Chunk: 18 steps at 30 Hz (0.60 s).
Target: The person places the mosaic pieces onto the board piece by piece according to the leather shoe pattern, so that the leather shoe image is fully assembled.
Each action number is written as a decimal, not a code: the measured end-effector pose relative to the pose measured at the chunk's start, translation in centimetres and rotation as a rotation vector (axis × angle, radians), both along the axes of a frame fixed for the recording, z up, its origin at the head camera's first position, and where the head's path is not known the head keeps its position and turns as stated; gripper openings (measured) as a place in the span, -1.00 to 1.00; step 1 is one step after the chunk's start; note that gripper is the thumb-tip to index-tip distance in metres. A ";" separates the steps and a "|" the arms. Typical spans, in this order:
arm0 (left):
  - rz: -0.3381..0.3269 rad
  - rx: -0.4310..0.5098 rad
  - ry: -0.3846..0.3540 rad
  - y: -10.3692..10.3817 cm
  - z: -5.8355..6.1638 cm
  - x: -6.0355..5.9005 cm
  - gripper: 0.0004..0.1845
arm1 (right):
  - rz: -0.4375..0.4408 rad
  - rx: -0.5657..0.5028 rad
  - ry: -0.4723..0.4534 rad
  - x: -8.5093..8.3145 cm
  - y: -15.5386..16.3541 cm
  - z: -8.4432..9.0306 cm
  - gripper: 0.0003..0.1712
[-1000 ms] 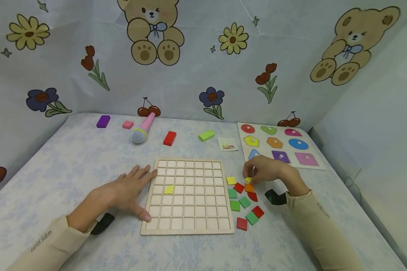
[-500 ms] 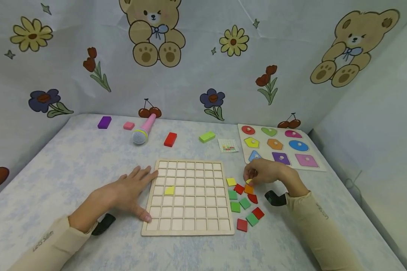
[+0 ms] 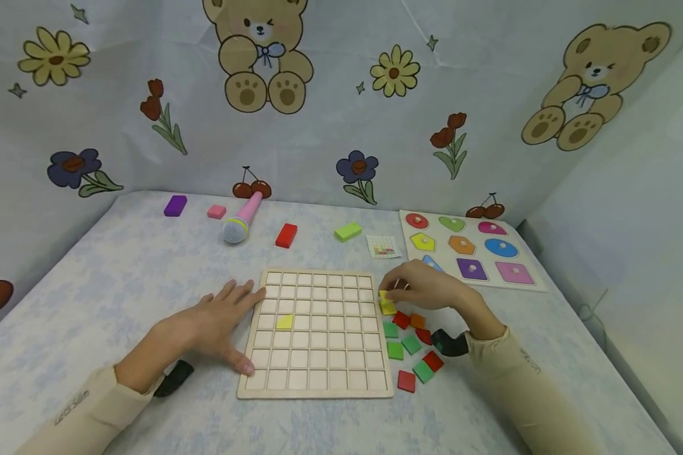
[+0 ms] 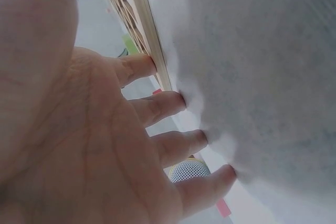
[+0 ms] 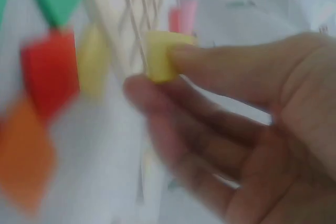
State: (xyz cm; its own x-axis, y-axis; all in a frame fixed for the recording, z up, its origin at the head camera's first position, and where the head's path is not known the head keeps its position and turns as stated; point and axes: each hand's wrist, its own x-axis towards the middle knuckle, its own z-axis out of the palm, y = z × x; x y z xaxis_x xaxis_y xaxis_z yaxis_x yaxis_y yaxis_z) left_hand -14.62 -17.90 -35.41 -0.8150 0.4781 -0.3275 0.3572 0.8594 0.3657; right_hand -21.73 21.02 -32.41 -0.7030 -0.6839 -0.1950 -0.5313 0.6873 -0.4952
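A wooden grid board (image 3: 317, 379) lies in the middle of the table, with one yellow tile (image 3: 284, 322) set in a cell. My left hand (image 3: 222, 319) lies flat with straight fingers on the table, touching the board's left edge (image 4: 152, 51). My right hand (image 3: 395, 292) pinches a small yellow tile (image 3: 383, 296) (image 5: 160, 56) just above the board's right edge. Below it lies another yellow tile (image 3: 389, 308). Several loose tiles, red (image 3: 401, 319), orange (image 3: 417, 320) and green (image 3: 395, 349), lie to the right of the board.
At the back right lies a shape puzzle board (image 3: 532, 284), with a small pattern card (image 3: 383, 245) beside it. A toy microphone (image 3: 240, 218), purple block (image 3: 174, 205), pink block (image 3: 216, 211), red block (image 3: 286, 235) and green block (image 3: 348, 231) lie along the back.
My right hand has moved left from the pile of loose tiles to the board's right edge, with the yellow tile pinched in it. The left hand has stayed put.
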 end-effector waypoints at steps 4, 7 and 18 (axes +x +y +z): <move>0.004 0.003 -0.006 0.1 -0.1 0.1 0.48 | 0.050 -0.052 0.024 0.8 -2.8 -0.5 -0.83; 0.002 0.012 -0.005 0.0 -0.2 0.2 0.49 | 0.091 -0.068 0.029 1.1 -4.9 -0.8 -0.89; -0.008 0.009 0.009 -0.1 -0.1 0.0 0.48 | 0.021 -0.152 -0.048 1.5 -9.8 -1.8 -0.94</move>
